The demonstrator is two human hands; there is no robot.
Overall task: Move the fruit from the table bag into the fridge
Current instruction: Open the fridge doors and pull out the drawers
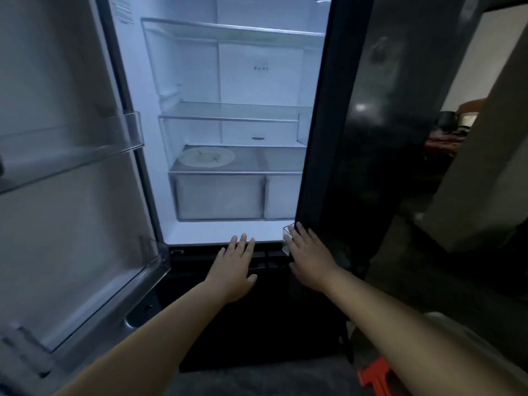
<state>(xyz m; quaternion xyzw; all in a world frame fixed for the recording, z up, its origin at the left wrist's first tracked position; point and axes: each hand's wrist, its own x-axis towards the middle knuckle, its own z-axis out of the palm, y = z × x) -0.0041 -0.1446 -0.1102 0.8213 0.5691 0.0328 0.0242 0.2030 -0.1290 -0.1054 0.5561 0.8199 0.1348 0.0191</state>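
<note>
lit white fridge (228, 81): 1 pale round plate (206, 157), 2 drawers | left hand (233, 270) flat, empty | right hand (310, 258) spread, empty

Room dim; main light is a cold white glow from an open appliance cavity, falling off fast to either side. Pale wall or pillar (483, 155) stands at right, and beyond its edge a gap shows a lit white wall (485, 47) and blurred reddish furniture (445, 138), too soft to identify. Floor (428, 270) dark, with an orange object (374, 375) at the bottom edge.
</note>
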